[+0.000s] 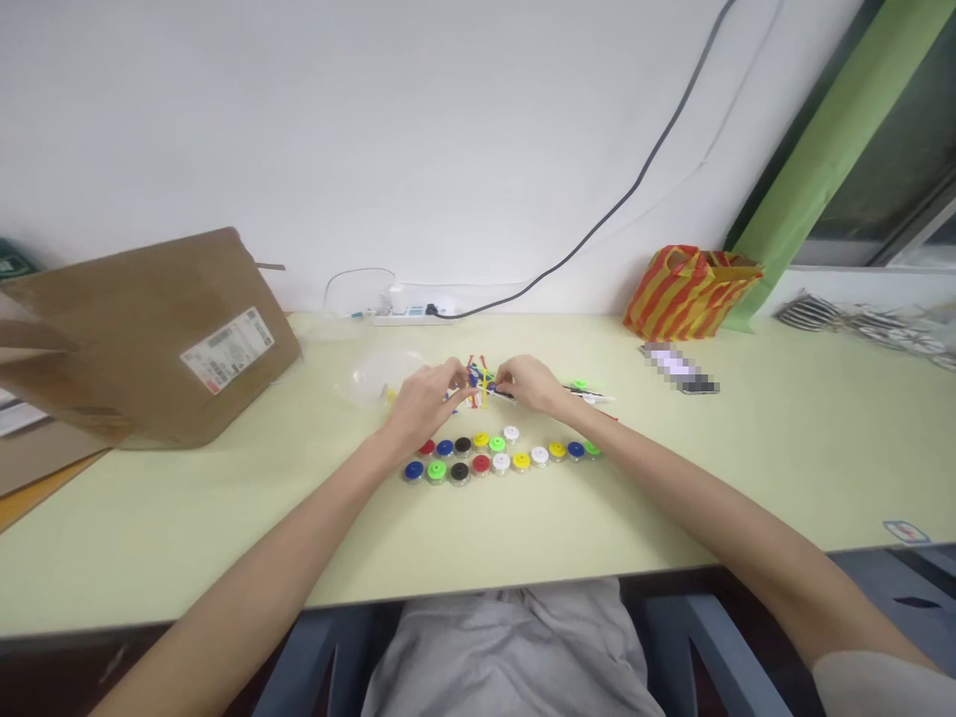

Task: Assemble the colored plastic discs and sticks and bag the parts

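Note:
My left hand (427,396) and my right hand (532,382) meet over a small pile of thin coloured pieces (478,376), red, blue, yellow and white. The fingers of both hands are closed in a pinch at the pile's two sides; what lies between the fingertips is too small to make out. Below the hands stand two rows of small round pots with coloured lids (481,464), in blue, green, black, red, white and yellow. Beside my right wrist lie dark and white thin pieces (587,393), with a bit of green among them. My right forearm partly covers the right end of the rows.
A clear plastic bag (380,373) lies left of my left hand. Farther left stands a large cardboard box (149,339). Along the wall is a power strip (410,315) with a black cable (597,224). A striped bag (687,291) and a phone (679,368) are at right.

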Tool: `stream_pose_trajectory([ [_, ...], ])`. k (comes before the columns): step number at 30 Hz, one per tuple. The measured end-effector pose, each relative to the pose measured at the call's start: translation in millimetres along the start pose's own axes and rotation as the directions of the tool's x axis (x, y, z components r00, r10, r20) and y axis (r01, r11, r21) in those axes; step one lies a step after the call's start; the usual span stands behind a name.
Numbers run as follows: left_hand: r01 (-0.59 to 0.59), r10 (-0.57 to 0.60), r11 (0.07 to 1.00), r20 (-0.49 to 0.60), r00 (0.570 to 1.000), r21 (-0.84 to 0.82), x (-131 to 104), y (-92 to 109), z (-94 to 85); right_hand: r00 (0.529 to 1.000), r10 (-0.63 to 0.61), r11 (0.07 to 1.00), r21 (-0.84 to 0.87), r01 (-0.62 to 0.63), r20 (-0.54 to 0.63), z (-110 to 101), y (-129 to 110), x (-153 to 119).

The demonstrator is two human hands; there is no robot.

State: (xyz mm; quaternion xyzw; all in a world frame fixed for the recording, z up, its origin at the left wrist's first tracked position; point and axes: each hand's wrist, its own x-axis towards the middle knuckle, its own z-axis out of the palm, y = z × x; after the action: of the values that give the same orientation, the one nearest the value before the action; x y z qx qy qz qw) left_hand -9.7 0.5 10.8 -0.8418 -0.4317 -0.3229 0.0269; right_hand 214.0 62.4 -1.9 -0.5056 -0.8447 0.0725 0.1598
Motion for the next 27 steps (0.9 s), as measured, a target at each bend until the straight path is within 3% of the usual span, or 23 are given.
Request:
stream_pose_trajectory([
  [5,-0.024,0.024,1.000,0.016,1.000,-0.005,-1,1,0.2,1.000,0.005,1.000,-0.026,-0.005,0.010,0,-7,2],
  [11,-0.064,0.064,0.998,-0.020,0.998,0.000,-1,5,3.0,0.998,-0.066,0.997,-0.051,0.066,-0.015,-16,-7,-5],
  [17,-0.077,0.076,0.997,-0.033,0.997,-0.020,-1,8,3.4,0.984,-0.171,0.946,-0.289,0.150,-0.047,-33,-9,-18],
  [22,-0.063,0.062,0.997,-0.021,0.998,-0.050,-1,11,1.5,0.993,-0.115,0.889,-0.448,0.094,-0.020,-43,-15,-24],
  [27,-0.059,0.059,0.997,-0.006,0.998,-0.044,0,12,2.2,0.994,-0.080,0.937,-0.347,0.048,-0.078,-51,-15,-40],
])
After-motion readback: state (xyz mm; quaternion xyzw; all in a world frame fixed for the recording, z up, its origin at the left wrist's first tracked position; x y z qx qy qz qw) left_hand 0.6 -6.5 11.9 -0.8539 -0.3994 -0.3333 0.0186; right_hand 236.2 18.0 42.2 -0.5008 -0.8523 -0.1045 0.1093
